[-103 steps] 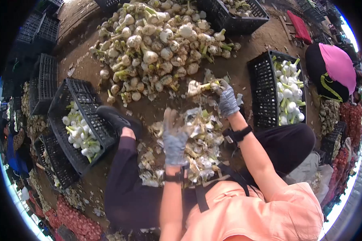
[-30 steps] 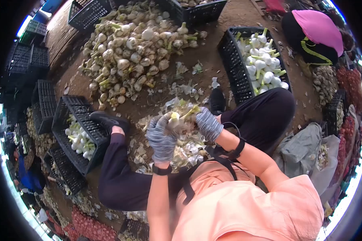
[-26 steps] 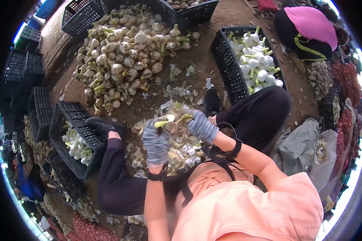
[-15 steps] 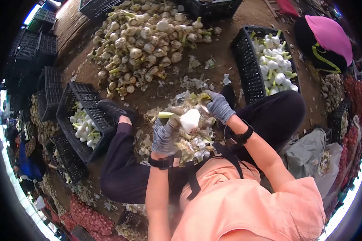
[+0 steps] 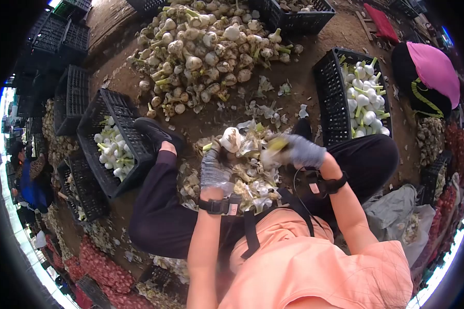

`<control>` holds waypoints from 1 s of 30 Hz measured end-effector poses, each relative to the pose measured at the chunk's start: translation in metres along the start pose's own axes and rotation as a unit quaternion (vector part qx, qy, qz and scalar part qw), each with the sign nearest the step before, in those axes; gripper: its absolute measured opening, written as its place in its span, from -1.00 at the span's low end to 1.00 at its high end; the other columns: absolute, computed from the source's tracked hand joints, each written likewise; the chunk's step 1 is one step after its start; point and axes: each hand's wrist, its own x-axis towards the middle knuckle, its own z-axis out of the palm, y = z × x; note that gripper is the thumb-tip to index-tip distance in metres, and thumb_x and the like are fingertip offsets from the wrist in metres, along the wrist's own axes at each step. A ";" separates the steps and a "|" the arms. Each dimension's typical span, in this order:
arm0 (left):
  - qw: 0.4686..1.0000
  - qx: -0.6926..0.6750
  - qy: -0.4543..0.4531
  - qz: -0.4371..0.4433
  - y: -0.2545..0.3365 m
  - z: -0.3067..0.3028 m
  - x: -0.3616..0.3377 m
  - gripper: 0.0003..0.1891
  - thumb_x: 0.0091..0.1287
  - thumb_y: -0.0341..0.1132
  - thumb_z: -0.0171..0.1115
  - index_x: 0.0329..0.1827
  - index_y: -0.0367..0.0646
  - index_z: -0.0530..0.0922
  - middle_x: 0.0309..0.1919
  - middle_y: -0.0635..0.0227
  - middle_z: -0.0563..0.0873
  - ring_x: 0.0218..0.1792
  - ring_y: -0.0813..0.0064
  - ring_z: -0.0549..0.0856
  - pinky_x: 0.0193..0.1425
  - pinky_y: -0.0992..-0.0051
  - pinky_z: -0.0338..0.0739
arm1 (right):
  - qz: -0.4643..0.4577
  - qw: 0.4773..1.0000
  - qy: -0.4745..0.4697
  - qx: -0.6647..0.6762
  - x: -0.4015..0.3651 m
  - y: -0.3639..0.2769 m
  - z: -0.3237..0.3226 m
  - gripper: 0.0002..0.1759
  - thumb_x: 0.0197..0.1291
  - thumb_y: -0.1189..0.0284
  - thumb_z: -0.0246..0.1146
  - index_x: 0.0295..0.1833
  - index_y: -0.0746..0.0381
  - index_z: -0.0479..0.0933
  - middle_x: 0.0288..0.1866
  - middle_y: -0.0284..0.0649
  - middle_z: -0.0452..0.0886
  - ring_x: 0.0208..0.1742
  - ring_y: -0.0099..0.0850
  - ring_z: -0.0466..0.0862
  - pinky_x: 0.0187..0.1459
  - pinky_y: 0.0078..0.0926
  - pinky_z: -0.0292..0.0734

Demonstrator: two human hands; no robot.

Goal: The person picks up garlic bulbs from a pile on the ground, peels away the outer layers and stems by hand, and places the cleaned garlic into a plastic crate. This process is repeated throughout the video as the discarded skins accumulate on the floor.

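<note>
My left hand [image 5: 215, 167], in a grey striped glove, is closed around a white garlic bulb [image 5: 231, 139], whose short green stem pokes out on the left side. To its right, my right hand [image 5: 300, 150] is smeared by motion. Something pale yellow-green, perhaps peeled skin [image 5: 276, 146], shows at its fingers, too blurred to make out. The two hands are apart. Beneath them, loose garlic skins [image 5: 252, 188] cover the ground between my legs.
A large heap of unpeeled garlic [image 5: 201, 56] lies ahead. Cleaned white bulbs fill part of a black crate [image 5: 329, 98] on the right and another black crate [image 5: 95, 170] on the left. A person [image 5: 33, 180] is at the far left. Grey plastic bags [image 5: 394, 208] lie at right.
The view has shifted, so the surroundings sit lower and further right. The bulb in my left hand is turned differently, and my right hand has moved away from it, now blurred.
</note>
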 end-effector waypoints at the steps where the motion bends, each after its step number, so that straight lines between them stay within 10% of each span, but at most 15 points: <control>1: 0.997 -0.051 0.034 -0.037 -0.002 -0.004 0.003 -0.76 0.31 -0.27 0.09 -0.07 -0.24 0.50 -0.16 0.25 0.61 -0.23 0.42 0.62 -0.30 0.53 0.58 | -0.007 0.967 0.016 -0.255 0.006 -0.002 0.008 -0.32 0.00 0.31 0.31 0.25 0.25 0.26 0.06 -0.04 0.45 0.00 -0.26 0.53 -0.03 -0.41 0.49; 3: 0.989 -0.102 0.070 -0.076 -0.001 0.007 -0.001 -0.77 0.34 -0.29 0.05 -0.07 -0.24 0.50 -0.18 0.25 0.62 -0.26 0.43 0.62 -0.35 0.55 0.56 | 0.059 0.955 0.025 -0.289 0.015 -0.007 0.021 -0.28 0.00 0.33 0.32 0.29 0.22 0.21 0.11 -0.05 0.43 0.14 -0.26 0.44 0.11 -0.41 0.40; 5: 0.986 -0.105 0.091 -0.092 -0.003 0.020 -0.009 -0.77 0.35 -0.32 -0.03 -0.08 -0.25 0.50 -0.22 0.27 0.63 -0.30 0.44 0.61 -0.37 0.55 0.56 | -0.013 0.988 0.112 0.108 0.024 -0.005 0.030 -0.28 -0.01 0.37 0.33 0.29 0.22 0.22 0.12 -0.09 0.44 0.15 -0.33 0.44 0.12 -0.43 0.38; 11: 0.985 -0.112 0.038 -0.127 -0.008 0.019 -0.008 -0.79 0.34 -0.31 0.00 -0.10 -0.22 0.52 -0.27 0.30 0.63 -0.36 0.49 0.60 -0.40 0.59 0.54 | -0.052 0.968 0.133 0.207 0.045 0.009 0.050 -0.52 0.00 0.45 0.32 0.04 0.31 0.35 -0.20 -0.20 0.56 -0.18 -0.48 0.58 -0.10 -0.55 0.51; 14: 0.991 -0.073 0.084 -0.076 -0.012 0.017 -0.005 -0.81 0.25 -0.22 0.20 -0.25 -0.16 0.56 -0.44 0.40 0.61 -0.49 0.56 0.54 -0.50 0.62 0.45 | -0.043 0.817 0.040 0.574 0.009 -0.031 0.010 -0.61 0.02 0.46 0.26 -0.02 0.32 0.36 -0.32 -0.17 0.59 -0.40 -0.42 0.63 -0.37 -0.54 0.59; 17: 0.988 -0.047 0.141 -0.050 -0.017 0.020 -0.003 -0.82 0.19 -0.21 0.27 -0.31 -0.12 0.56 -0.53 0.44 0.58 -0.54 0.57 0.51 -0.56 0.62 0.40 | 0.019 0.842 0.178 0.509 0.009 -0.022 -0.005 -0.74 0.13 0.37 0.21 -0.09 0.26 0.47 -0.33 -0.15 0.60 -0.38 -0.44 0.59 -0.37 -0.60 0.50; 18: 0.988 -0.016 0.151 -0.038 -0.018 0.020 -0.002 -0.81 0.18 -0.20 0.30 -0.32 -0.10 0.54 -0.55 0.46 0.58 -0.55 0.58 0.52 -0.56 0.61 0.41 | 0.020 0.948 0.204 0.242 0.020 0.009 0.000 -0.74 0.17 0.34 0.19 -0.09 0.27 0.48 -0.34 -0.18 0.60 -0.39 -0.48 0.58 -0.36 -0.60 0.50; 20: 0.984 0.057 0.169 0.005 -0.020 0.031 -0.008 -0.81 0.19 -0.19 0.28 -0.30 -0.08 0.53 -0.50 0.46 0.60 -0.52 0.60 0.55 -0.55 0.62 0.45 | 0.018 0.926 0.295 -0.235 0.027 0.029 0.019 -0.69 0.20 0.27 0.15 -0.14 0.33 0.53 -0.29 -0.12 0.60 -0.23 -0.32 0.61 -0.15 -0.42 0.49; 24: 0.951 0.243 0.160 0.109 -0.029 0.023 -0.010 -0.78 0.18 -0.15 0.29 -0.28 -0.07 0.51 -0.45 0.51 0.62 -0.50 0.64 0.59 -0.55 0.62 0.48 | 0.078 0.939 0.214 0.259 0.038 0.001 0.030 -0.66 0.17 0.24 0.19 -0.13 0.31 0.47 -0.34 -0.23 0.57 -0.28 -0.51 0.58 -0.27 -0.52 0.53; 30: 0.933 0.312 0.076 0.161 -0.031 0.018 -0.009 -0.73 0.22 -0.13 0.25 -0.21 -0.15 0.54 -0.40 0.45 0.63 -0.45 0.62 0.61 -0.48 0.61 0.52 | 0.120 0.905 0.097 0.398 0.039 -0.005 0.034 -0.65 0.12 0.26 0.26 -0.15 0.27 0.36 -0.36 -0.25 0.52 -0.33 -0.56 0.57 -0.40 -0.59 0.59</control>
